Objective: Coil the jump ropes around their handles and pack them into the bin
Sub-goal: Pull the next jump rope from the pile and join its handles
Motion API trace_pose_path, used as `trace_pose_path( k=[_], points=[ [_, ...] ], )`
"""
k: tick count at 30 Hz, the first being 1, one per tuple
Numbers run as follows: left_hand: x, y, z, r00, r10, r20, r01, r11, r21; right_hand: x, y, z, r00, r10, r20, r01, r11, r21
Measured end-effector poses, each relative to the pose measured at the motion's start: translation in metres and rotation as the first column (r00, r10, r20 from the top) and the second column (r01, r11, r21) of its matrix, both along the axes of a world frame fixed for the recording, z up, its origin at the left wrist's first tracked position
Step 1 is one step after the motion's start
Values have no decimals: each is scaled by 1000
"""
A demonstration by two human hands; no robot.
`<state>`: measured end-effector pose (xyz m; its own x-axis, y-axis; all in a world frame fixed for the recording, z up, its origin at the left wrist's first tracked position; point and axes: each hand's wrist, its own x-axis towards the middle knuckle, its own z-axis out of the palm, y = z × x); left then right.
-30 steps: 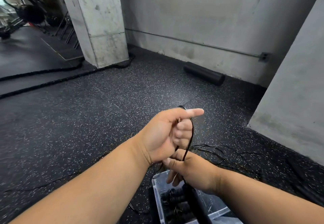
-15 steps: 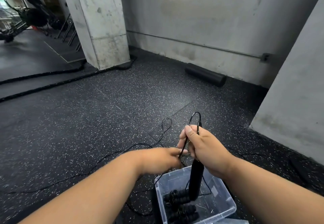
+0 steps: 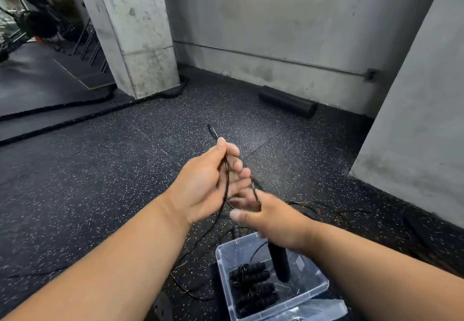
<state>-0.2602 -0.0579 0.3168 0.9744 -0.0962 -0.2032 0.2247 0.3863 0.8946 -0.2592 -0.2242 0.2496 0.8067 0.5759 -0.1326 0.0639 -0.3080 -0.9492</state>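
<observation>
Black cord: thin rope runs from a loop above the left hand's fingertips, down through that hand, then trails to the floor in loose loops.
Left hand: the left hand, raised at about 11 o'clock from the bin, pinches the rope between thumb and curled fingers.
Right hand: the right hand, just at 4 o'clock from the left, is clenched round a handle that hangs below it over the bin; its fingertips are motion-blurred, so how they meet the cord I cannot tell.
Bin: clear plastic bin on the floor at 6 o'clock, already holding coiled ropes with ribbed black grips.
Slack: more cord lies tangled on the floor at 3 o'clock of the hands.
Risk, tangle: the floor loops overlap, so pulling the rope up for winding could likely tighten a knot or drag a neighbouring rope along.
Risk, slip: the cord is thin and springy; a loose pinch could let the wraps spring off the handle.
Risk, bin: the dangling handle sits close above the packed coils; a swing might snag them or tip the light bin.
</observation>
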Motion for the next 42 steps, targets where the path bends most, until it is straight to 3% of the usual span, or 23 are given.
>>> trace_pose_path(
  k=[2,4,6,9,12,15,17,20,22,24,26,28,29,31,32,33,34,35,37,39,40,42],
  points=[
    [0,-9,7,997,47,-68,-62,970,-235,-9,8,-9,992,125,-3,-125,988,-86],
    [1,-14,11,993,81,-80,-104,931,-349,-18,18,-21,981,196,-9,-196,973,-122],
    [4,-15,12,995,82,-64,-100,924,-370,-22,23,-19,986,165,0,-163,978,-127],
    [8,-5,8,994,90,-67,-105,956,-273,-14,17,-3,998,63,9,-63,997,-40],
    [10,4,4,984,153,-89,-174,926,-334,-6,10,11,994,109,18,-109,994,25],
    [11,4,9,990,134,-35,-138,922,-363,-15,18,10,971,222,-92,-224,974,-11],
    [12,3,10,992,125,-19,-125,939,-321,-20,25,1,961,263,-81,-271,957,-104],
    [13,8,-1,991,131,-34,-135,972,-193,-11,28,-6,986,166,35,-160,979,-124],
    [10,13,-15,989,138,-45,-138,990,11,3,21,0,997,-24,67,26,999,-32],
    [4,18,-31,994,113,-6,-106,949,297,16,9,13,980,-196,42,189,974,123],
    [-1,22,-48,995,-98,38,49,755,654,26,-4,27,962,-273,-6,266,930,253],
    [-5,23,-64,910,-391,-137,292,373,881,33,-13,38,946,-323,-41,316,882,349],
    [-8,22,-72,843,-479,-246,375,193,907,37,-17,42,935,-352,-39,340,861,378],
    [-12,23,-83,754,-529,-389,416,-74,906,43,-25,49,911,-412,-21,381,821,426],
    [-12,25,-85,762,-509,-400,380,-148,913,46,-29,51,900,-436,-10,395,805,444],
    [-10,27,-85,794,-487,-364,331,-157,931,47,-33,52,895,-446,5,397,803,445],
    [-7,30,-82,834,-466,-297,281,-106,954,48,-36,51,900,-435,18,388,820,421],
    [-4,32,-77,872,-438,-218,243,2,970,47,-38,49,916,-400,23,363,854,372],
    [3,31,-59,938,-340,-61,189,356,915,40,-38,40,959,-285,-7,277,926,258],
    [4,25,-36,978,-209,19,146,740,657,28,-32,27,985,-170,-31,173,976,132],
    [3,21,-25,986,-161,40,117,847,519,22,-27,20,993,-110,-40,112,991,76],
    [1,14,-8,992,-95,85,65,953,296,11,-14,6,997,1,-81,2,999,36]
  ],
)
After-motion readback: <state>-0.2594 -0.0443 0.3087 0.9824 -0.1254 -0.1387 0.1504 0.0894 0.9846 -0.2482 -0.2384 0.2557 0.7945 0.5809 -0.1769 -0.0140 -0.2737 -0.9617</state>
